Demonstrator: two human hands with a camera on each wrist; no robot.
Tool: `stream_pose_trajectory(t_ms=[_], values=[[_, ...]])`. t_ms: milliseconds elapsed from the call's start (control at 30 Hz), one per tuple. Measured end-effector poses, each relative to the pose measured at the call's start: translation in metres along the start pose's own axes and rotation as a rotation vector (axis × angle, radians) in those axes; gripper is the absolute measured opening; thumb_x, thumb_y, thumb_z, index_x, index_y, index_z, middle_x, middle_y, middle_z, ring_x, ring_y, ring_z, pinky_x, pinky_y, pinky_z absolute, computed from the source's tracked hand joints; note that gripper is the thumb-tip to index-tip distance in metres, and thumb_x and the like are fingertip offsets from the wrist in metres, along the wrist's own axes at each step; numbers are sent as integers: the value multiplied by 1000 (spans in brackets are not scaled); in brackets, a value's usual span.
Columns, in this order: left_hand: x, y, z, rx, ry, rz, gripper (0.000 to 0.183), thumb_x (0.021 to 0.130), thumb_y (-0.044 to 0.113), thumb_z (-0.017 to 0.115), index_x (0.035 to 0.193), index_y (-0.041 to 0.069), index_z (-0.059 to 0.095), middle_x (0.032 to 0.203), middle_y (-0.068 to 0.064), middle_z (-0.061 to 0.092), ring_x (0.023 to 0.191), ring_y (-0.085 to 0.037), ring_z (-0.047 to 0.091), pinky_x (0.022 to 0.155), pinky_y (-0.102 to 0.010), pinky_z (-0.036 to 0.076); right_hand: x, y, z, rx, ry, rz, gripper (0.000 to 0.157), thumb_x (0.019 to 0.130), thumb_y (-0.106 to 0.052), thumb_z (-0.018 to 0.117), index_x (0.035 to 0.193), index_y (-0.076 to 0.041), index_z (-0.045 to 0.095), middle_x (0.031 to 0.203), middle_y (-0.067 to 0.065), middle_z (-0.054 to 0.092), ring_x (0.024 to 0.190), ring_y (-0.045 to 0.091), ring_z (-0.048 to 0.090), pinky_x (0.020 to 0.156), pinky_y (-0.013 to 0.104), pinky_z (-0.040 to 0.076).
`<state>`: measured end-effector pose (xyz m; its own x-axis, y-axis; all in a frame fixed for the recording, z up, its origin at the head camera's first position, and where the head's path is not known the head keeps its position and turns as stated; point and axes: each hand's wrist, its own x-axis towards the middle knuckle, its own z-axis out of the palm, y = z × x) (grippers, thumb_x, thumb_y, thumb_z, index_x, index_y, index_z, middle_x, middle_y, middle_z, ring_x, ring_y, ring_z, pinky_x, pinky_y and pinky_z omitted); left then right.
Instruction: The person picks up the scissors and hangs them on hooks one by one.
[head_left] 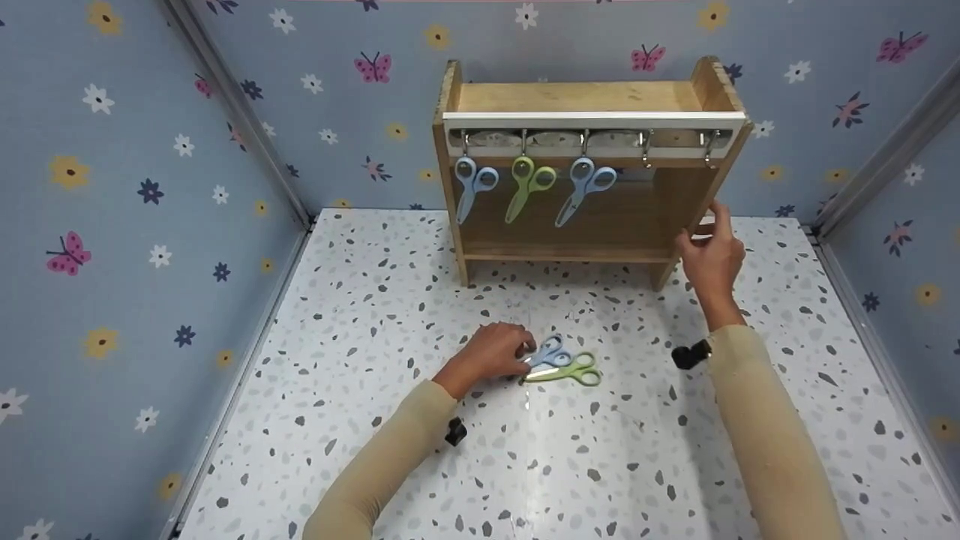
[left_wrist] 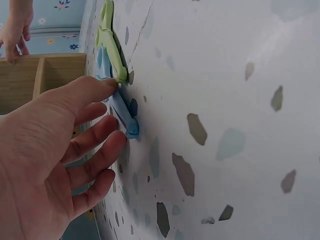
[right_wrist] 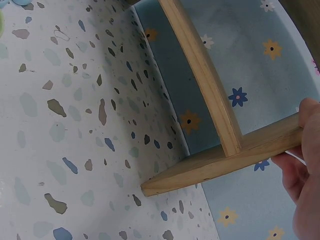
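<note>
My left hand (head_left: 495,351) is at a blue pair of scissors (head_left: 553,352) on the speckled tabletop. In the left wrist view, its thumb (left_wrist: 100,90) reaches the blades and the other fingers are loosely bent; a firm hold is not visible. Partly overlapping the blue pair lies a green pair of scissors (head_left: 574,371). My right hand (head_left: 714,255) grips the right side panel of a small wooden shelf (head_left: 570,251), thumb in front and fingers behind. From its hook rail hang a blue pair (head_left: 466,187), a green pair (head_left: 525,187) and another blue pair (head_left: 581,189).
Two bare hooks (head_left: 646,146) are at the right of the rail (head_left: 592,120). The shelf stands near the back wall (head_left: 360,112), which is papered with flowers and butterflies. Side walls (head_left: 112,300) enclose the white speckled tabletop (head_left: 360,285).
</note>
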<state>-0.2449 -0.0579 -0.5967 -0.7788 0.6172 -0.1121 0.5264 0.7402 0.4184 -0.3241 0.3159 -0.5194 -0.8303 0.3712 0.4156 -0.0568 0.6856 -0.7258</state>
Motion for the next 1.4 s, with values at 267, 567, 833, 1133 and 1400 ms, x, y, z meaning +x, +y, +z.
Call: stream_pose_trajectory(t_ms=[267, 567, 833, 1133, 1400], values=[[0, 1, -1, 10, -21, -15, 28, 99, 22, 82, 125, 14, 85, 110, -5, 82, 94, -20, 68, 88, -40, 58, 1, -1, -1, 2, -23, 24, 59, 104, -13, 71, 161, -16, 55, 126, 26, 82, 110, 43, 84, 100, 59, 65], [0, 1, 0, -1, -22, -23, 26, 100, 22, 81, 124, 14, 85, 108, -4, 81, 92, -16, 65, 87, -36, 55, 0, -1, -1, -6, -17, 20, 58, 104, -15, 71, 160, -18, 56, 123, 24, 83, 108, 41, 85, 98, 58, 65], [-2, 2, 0, -2, -13, -12, 24, 100, 21, 80, 122, 13, 85, 108, -4, 82, 93, -16, 64, 88, -39, 56, -1, 3, 0, -24, 8, -12, 56, 104, -18, 71, 158, -18, 58, 121, 24, 84, 105, 41, 85, 93, 53, 63], [-1, 2, 1, -26, -18, -26, 24, 101, 19, 80, 123, 10, 82, 109, -6, 80, 90, -14, 58, 83, -35, 50, -1, 2, 0, -23, 0, -3, 55, 105, -17, 71, 158, -16, 57, 121, 25, 84, 106, 42, 85, 96, 55, 64], [-2, 1, 1, -40, -8, -25, 23, 102, 19, 78, 123, 11, 79, 108, -5, 79, 90, -15, 60, 85, -35, 51, 0, 1, 1, -21, 3, -3, 55, 104, -16, 70, 157, -16, 57, 122, 25, 84, 106, 41, 85, 96, 56, 63]])
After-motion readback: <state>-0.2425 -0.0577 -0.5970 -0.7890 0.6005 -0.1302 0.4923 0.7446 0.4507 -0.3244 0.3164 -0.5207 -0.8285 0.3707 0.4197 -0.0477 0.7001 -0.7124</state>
